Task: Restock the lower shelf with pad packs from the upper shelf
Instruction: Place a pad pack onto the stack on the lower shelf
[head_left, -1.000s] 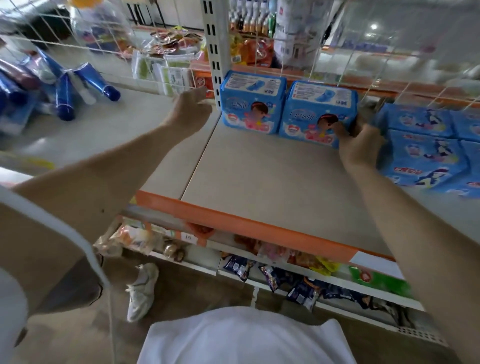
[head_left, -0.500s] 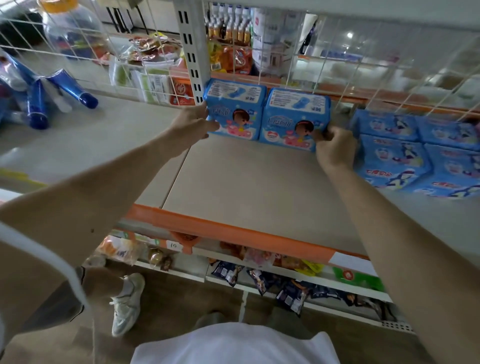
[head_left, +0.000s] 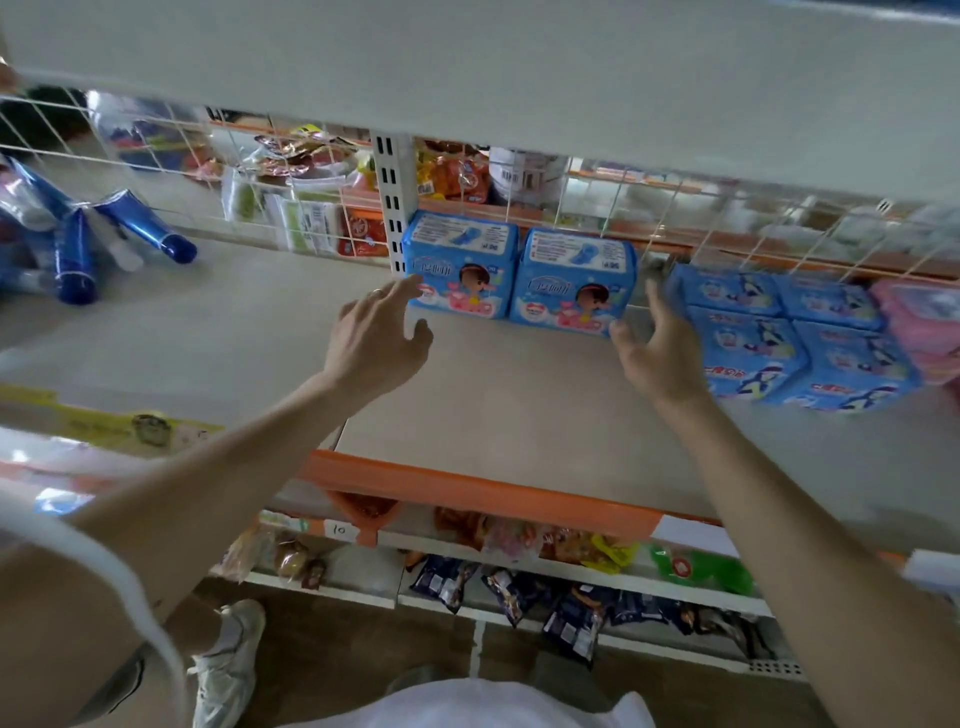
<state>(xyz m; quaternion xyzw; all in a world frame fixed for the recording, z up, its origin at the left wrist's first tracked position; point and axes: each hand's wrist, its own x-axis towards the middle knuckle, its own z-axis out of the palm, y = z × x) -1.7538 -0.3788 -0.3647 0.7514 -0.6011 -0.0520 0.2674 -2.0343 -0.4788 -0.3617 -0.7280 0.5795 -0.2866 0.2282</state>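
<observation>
One shirt front (head_left: 467, 706): white cloth at 6 o'clock, nearest the camera.
Shoe (head_left: 228, 665): pale trainer on the brown floor at 7 o'clock.
Snack packets (head_left: 519, 587): dark and bright bags on the low shelves, 5 to 6 o'clock, under the orange strip.
Orange strip (head_left: 467, 488): front edge of the shelf board, running from just below centre toward 4 o'clock.
Shelf board (head_left: 493, 405): beige, with a bare stretch between the two forearms.
Left hand (head_left: 376, 338): at 9 o'clock of centre, fingers spread and straight, a ring on one finger, gripping nothing. Its fingertips reach the lower left corner of the left pad pack; contact cannot be told.
Right hand (head_left: 660, 353): at 3 o'clock of centre, fingers spread, gripping nothing. Its thumb sits just beside the lower right corner of the right pad pack.
Hands, relation: apart, one on each outer side of the pair.
Left pad pack (head_left: 460, 265): blue, upright at 12 o'clock, at the back of the board, touching its neighbour.
Right pad pack (head_left: 574, 283): same print, upright, just at 1 o'clock.
Flat blue packs (head_left: 795, 338): stacked at 2 to 3 o'clock, beyond the right hand.
Pink packs (head_left: 919, 322): at the 3 o'clock edge.
Blue tubes (head_left: 78, 244): lying loose at 9 to 10 o'clock.
Wire mesh (head_left: 675, 218): white grid behind the packs.
Overhead shelf (head_left: 467, 67): grey underside across 12 o'clock.
</observation>
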